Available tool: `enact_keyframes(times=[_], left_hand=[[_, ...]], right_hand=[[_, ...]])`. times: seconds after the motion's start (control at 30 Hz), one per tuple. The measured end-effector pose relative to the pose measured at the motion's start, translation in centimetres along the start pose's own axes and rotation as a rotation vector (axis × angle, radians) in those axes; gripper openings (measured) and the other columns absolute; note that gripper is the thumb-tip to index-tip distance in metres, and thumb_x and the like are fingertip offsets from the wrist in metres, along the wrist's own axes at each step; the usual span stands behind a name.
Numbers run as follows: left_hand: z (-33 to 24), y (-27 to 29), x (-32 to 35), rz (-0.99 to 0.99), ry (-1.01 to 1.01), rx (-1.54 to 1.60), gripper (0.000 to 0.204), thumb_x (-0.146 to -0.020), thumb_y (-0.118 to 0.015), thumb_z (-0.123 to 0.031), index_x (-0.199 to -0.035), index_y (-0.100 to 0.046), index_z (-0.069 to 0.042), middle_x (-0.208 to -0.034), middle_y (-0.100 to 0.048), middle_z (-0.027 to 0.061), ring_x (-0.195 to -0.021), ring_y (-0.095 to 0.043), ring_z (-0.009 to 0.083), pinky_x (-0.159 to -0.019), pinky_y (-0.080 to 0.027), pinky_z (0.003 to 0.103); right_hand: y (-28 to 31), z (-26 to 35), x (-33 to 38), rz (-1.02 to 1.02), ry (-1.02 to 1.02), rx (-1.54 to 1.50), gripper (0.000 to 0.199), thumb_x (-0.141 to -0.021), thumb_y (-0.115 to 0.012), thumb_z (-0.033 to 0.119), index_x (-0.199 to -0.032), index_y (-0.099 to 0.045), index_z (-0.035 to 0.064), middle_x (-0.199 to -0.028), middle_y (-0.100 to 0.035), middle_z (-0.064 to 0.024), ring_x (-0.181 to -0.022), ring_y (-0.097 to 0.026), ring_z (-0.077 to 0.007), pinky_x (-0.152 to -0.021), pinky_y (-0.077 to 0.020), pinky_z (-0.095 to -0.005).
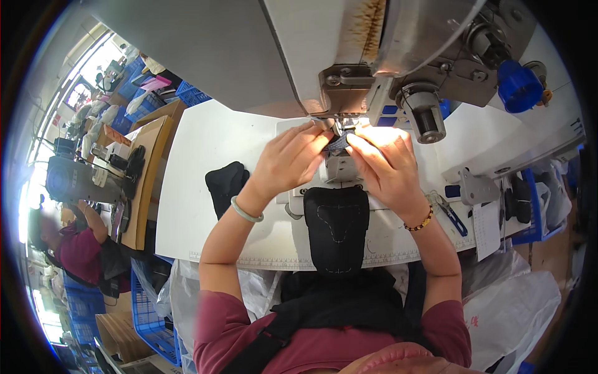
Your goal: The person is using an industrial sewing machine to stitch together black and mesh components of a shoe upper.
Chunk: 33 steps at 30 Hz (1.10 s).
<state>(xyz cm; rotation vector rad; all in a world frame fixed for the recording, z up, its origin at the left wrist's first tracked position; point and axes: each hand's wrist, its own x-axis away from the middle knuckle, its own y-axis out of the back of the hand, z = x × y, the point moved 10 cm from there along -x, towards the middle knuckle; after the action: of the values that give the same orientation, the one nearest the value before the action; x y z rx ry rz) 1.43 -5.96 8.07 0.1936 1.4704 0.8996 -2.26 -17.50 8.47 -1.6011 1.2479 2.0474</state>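
Under the lit needle area of a sewing machine (346, 93), a small dark navy fabric piece (337, 144) lies between my two hands. My left hand (288, 157) pinches its left side with thumb and fingers. From the other side, my right hand (391, 167) pinches its right edge, close to the presser foot. A black shaped pad (336, 227) with a white dashed outline rests on the white table (187, 187) just in front of me, its lower end reaching over the ruled edge. Another black piece (225, 186) lies left of my left forearm.
Blue-handled thread snips (455, 216) lie right of my right wrist, near a paper sheet (486, 230). Blue crates (152, 318) and plastic bags (511, 305) flank the table. At the far left, another person (78, 252) sits by a second machine (78, 179).
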Motion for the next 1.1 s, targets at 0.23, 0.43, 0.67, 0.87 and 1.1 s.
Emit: enact_keyframes(times=[0.23, 0.43, 0.67, 0.87, 1.1], left_hand=[[14.5, -7.0, 5.4, -0.036, 1.006, 0.893, 0.031, -0.086, -0.057, -0.027, -0.097, -0.062, 0.001, -0.088, -0.064, 0.0103, -0.082, -0.059, 0.0180, -0.070, -0.048, 0.029], [11.2, -11.8, 5.7, 0.200, 1.222, 1.741, 0.010, -0.083, -0.061, 0.000, -0.092, -0.062, 0.001, -0.086, -0.065, 0.0078, -0.073, -0.065, 0.0168, -0.070, -0.056, 0.027], [10.6, -10.7, 4.8, 0.217, 1.161, 1.716, 0.011, -0.084, -0.060, -0.002, -0.093, -0.062, 0.004, -0.087, -0.065, 0.0123, -0.073, -0.067, 0.0186, -0.067, -0.058, 0.027], [10.0, -10.3, 4.8, 0.447, 1.076, 1.656, 0.023, -0.086, -0.054, -0.014, -0.099, -0.063, 0.003, -0.092, -0.065, 0.0137, -0.073, -0.065, 0.0201, -0.067, -0.055, 0.032], [6.5, -6.0, 4.2, -0.033, 1.279, 1.502, 0.033, -0.078, -0.065, -0.008, -0.108, -0.059, 0.004, -0.104, -0.065, 0.0101, -0.085, -0.065, 0.0153, -0.076, -0.055, 0.024]], right_hand=[[0.3, -0.2, -0.4, -0.046, -0.064, -0.048, 0.024, -0.077, -0.071, 0.006, -0.100, -0.065, 0.0058, -0.101, -0.062, -0.0046, -0.092, -0.058, -0.0206, -0.081, -0.0419, -0.0328], [0.1, -0.2, 0.2, -0.029, -0.003, -0.063, 0.023, -0.077, -0.071, 0.005, -0.099, -0.065, 0.0061, -0.102, -0.063, -0.0047, -0.094, -0.059, -0.0214, -0.082, -0.0427, -0.0327], [0.3, -0.3, 0.0, -0.032, 0.007, -0.100, 0.024, -0.076, -0.070, 0.003, -0.100, -0.065, 0.0059, -0.103, -0.063, -0.0058, -0.095, -0.060, -0.0220, -0.082, -0.0419, -0.0328], [0.0, -0.2, 0.1, -0.029, 0.018, -0.070, 0.026, -0.078, -0.069, 0.007, -0.103, -0.064, 0.0067, -0.105, -0.061, -0.0045, -0.096, -0.058, -0.0215, -0.084, -0.0424, -0.0345], [-0.4, 2.0, 0.9, 0.018, 0.081, -0.049, 0.037, -0.072, -0.073, 0.004, -0.108, -0.062, 0.0098, -0.107, -0.059, -0.0024, -0.095, -0.057, -0.0200, -0.084, -0.0433, -0.0331]])
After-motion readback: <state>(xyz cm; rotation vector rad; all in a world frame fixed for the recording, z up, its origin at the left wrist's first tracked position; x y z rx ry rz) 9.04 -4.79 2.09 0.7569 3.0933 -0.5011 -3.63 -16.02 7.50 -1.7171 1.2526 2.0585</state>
